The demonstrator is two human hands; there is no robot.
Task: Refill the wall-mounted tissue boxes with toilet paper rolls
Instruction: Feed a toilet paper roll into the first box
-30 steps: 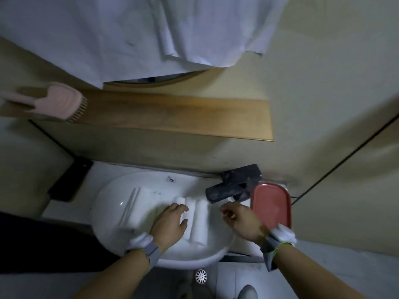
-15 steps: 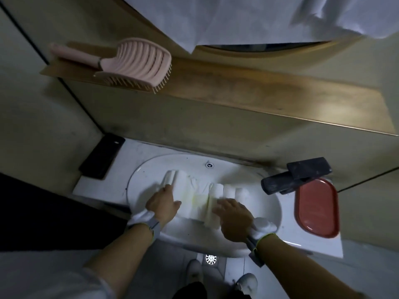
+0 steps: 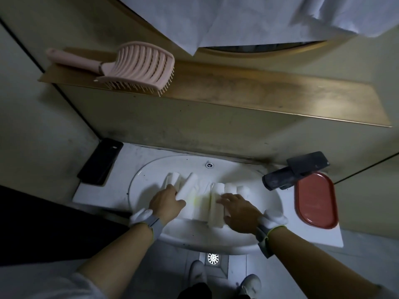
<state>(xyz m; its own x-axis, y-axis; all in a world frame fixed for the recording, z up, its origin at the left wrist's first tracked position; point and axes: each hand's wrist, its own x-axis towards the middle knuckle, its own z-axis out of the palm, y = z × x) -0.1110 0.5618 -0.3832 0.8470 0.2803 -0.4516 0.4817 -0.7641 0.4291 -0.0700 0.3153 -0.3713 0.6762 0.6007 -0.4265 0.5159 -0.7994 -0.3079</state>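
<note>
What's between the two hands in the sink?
In the head view, flat white tissue packs lie in the sink between left hand and right hand.

The scene is dim and greyish, with muted colours. The brightest area is the white oval ceramic basin (image 3: pixel 151 182), whose pale contents look washed out and soft-edged. A faint sheen lies on the long brown wooden shelf (image 3: pixel 280 98) above the basin. Left of the basin the floor sinks into near-black shadow. Straight wall lines bow toward the edges, wide-angle distortion. Fine detail is slightly soft and grainy throughout.
</note>
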